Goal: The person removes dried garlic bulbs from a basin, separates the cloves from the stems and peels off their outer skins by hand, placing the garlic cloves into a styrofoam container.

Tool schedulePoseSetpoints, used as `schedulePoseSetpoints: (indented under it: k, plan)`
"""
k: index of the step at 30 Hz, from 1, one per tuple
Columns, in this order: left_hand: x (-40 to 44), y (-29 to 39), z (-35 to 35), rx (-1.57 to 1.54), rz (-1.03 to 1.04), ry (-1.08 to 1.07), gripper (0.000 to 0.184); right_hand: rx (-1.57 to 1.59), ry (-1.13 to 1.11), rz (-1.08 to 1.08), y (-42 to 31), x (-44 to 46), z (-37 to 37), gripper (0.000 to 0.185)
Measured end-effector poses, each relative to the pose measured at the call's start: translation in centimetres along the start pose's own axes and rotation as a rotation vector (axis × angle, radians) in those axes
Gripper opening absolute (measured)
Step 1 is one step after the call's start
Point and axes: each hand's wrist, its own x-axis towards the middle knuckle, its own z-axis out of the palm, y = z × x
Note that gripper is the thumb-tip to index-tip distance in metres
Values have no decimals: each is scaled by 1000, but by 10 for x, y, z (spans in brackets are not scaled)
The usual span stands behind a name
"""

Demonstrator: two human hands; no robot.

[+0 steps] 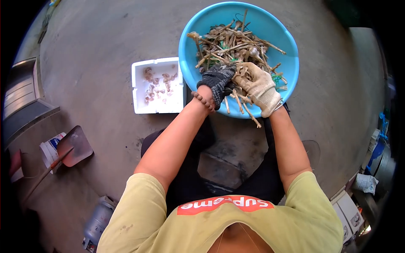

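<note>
A light blue basin (293, 50) holds a heap of dried garlic (236, 44), with long pale stalks, brownish bulbs and bits of green string. Over its near side, my left hand (217, 82) in a dark grey knit glove is closed against the garlic, its fingertips partly hidden. Close beside it, my right hand (258, 86) wears a cream knit glove, and its fingers are bent around dried garlic. Several stalks (242, 103) stick out below the hands, some past the basin's rim. Left of the basin stands a white foam box (139, 90) with scattered garlic cloves (166, 80).
My legs are bent below the basin, on a grey concrete floor (101, 55). At left are a shovel (76, 145), a white bucket (51, 147) and a grey gas cylinder (100, 217). White boxes (348, 211) and other items line the right edge.
</note>
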Motion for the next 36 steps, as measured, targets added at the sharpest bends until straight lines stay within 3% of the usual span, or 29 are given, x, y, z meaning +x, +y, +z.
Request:
schedulePoseSetpoints:
  k: [1,2,4,5,8,10,12,13,14,16,17,26,28,31,34,36]
  plan:
    - [6,9,-7,32,-103,-115,45,-95,3,0,-5,-1,0,31]
    - [4,7,-6,86,-53,-102,48,-192,8,-1,-9,-3,0,30]
    - [12,9,-7,137,-126,-276,51,-200,-8,15,-13,-3,2,32]
    - [9,6,-3,124,-70,-189,52,-260,-12,30,-20,-5,1,33]
    - [10,8,-4,111,-100,-214,53,-240,-27,53,-18,-6,3,36]
    - [13,4,4,78,-178,-272,44,-158,-30,22,-10,-3,2,36]
    - [7,3,12,367,55,-166,45,-177,-48,56,-12,-4,1,37]
    - [10,9,11,342,-83,-297,49,-222,-35,33,-14,-5,1,37]
    - [11,12,7,348,-90,-296,49,-267,-20,10,-14,-5,2,37]
    - [13,16,0,358,-99,-337,31,-187,0,22,-9,-5,8,37]
    - [7,11,7,337,-49,-208,30,-165,10,25,-10,-6,9,36]
    - [0,9,17,260,-136,-84,34,-96,44,58,-15,-11,16,30]
    - [-2,8,20,210,-145,-2,38,-161,100,-46,-9,-10,20,27]
    - [-1,10,18,251,-197,-81,37,-168,123,-90,-9,-13,23,23]
    - [0,7,16,232,-191,-22,32,-102,152,-97,-10,-14,26,22]
    - [3,3,14,221,-168,-83,29,61,100,21,-12,-13,24,21]
